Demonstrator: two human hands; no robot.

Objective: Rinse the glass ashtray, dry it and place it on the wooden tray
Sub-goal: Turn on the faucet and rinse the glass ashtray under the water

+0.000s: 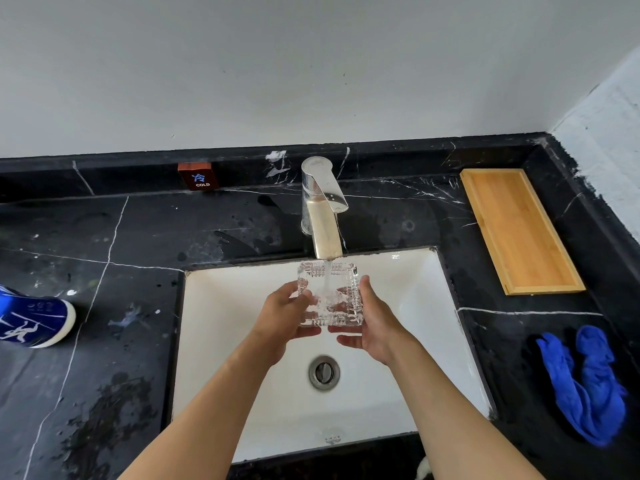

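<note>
A square cut-glass ashtray [341, 282] is held over the white sink [221, 358], directly under the chrome faucet [320, 206]. Water runs from the spout into the ashtray. My left hand [284, 317] grips its left side, thumb on the rim. On the other side my right hand [374, 323] holds the right edge, fingers beneath. The wooden tray [519, 230] lies on the black counter to the right of the faucet. A crumpled blue cloth [585, 382] rests on the counter at the right of the sink.
The black marble counter [104, 306] is wet and spotted. A small red-brown "COLD" sign [198, 176] stands against the backsplash. A blue and white object [31, 320] lies at the left edge. The sink drain [323, 372] is below my hands.
</note>
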